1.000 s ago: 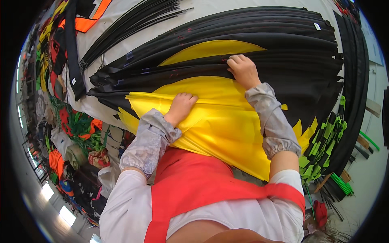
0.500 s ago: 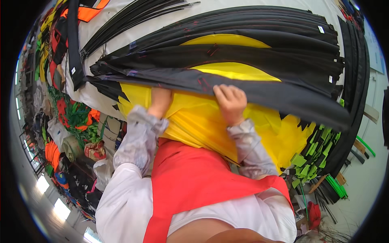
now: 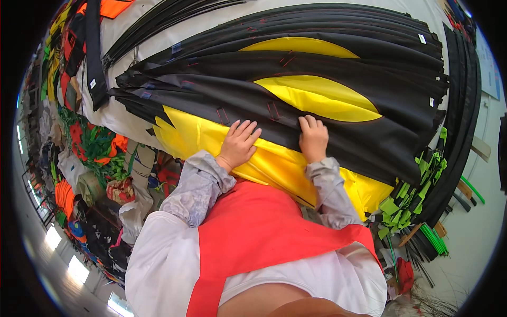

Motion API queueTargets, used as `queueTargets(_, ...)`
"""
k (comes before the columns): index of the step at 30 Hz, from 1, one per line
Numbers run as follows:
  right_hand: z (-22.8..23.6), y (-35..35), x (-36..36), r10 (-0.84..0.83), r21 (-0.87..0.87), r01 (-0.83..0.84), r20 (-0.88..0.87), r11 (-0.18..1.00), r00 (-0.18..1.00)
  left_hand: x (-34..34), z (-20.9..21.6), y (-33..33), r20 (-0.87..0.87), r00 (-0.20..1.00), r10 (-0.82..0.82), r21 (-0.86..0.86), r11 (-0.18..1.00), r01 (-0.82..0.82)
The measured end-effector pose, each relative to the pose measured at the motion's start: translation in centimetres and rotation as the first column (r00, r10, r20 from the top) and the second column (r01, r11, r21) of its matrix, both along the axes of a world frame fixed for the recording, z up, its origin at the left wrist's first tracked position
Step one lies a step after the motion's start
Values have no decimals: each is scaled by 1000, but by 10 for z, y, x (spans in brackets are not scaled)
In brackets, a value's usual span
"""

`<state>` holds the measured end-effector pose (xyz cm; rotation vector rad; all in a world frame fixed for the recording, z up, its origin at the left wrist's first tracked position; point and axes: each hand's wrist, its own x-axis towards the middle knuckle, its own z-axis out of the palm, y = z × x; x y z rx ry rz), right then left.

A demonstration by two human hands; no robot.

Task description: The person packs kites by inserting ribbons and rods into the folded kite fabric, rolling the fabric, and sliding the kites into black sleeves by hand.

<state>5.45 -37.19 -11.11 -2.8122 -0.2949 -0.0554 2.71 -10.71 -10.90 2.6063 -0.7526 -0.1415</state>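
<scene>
A stack of long black fabric pieces with yellow inserts lies fanned across the table in front of me, the nearest black fabric piece spread over yellow fabric. Red stitched marks show on the black parts. My left hand rests flat, fingers stretched out, where the black edge meets the yellow fabric. To its right, my right hand has its fingers curled onto the black fabric near its lower edge, closed on it. The thumb's grip is partly hidden.
Thin black strips lie at the far left of the white table cover. Bright green tabs hang at the right, beside long black fabric strips. Heaps of coloured material crowd the left side.
The raised black flap has come down nearer me and lies flatter, showing more of the yellow insert. My left hand has come out from under its edge and moved right; my right hand shifted slightly right.
</scene>
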Motion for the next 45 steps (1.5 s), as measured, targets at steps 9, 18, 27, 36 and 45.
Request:
queueTargets(9,56,-27,151,15,44,-36,415,998,910,1,-6,1,6,1000,23,-49,999,-23)
queueTargets(18,-2,27,49,273,102,-300,215,949,938,3,-4,0,15,999,32,-66,997,-31)
queueTargets(27,-16,25,31,64,60,-86,300,994,952,2,-7,4,65,995,76,-47,996,-73)
queueTargets(36,10,50,-15,121,205,-37,-414,978,902,-32,-16,50,249,964,90,-72,995,-74)
queueTargets(45,-30,217,307,223,322,-214,10,922,975,-18,-47,53,150,981,120,-206,975,-88)
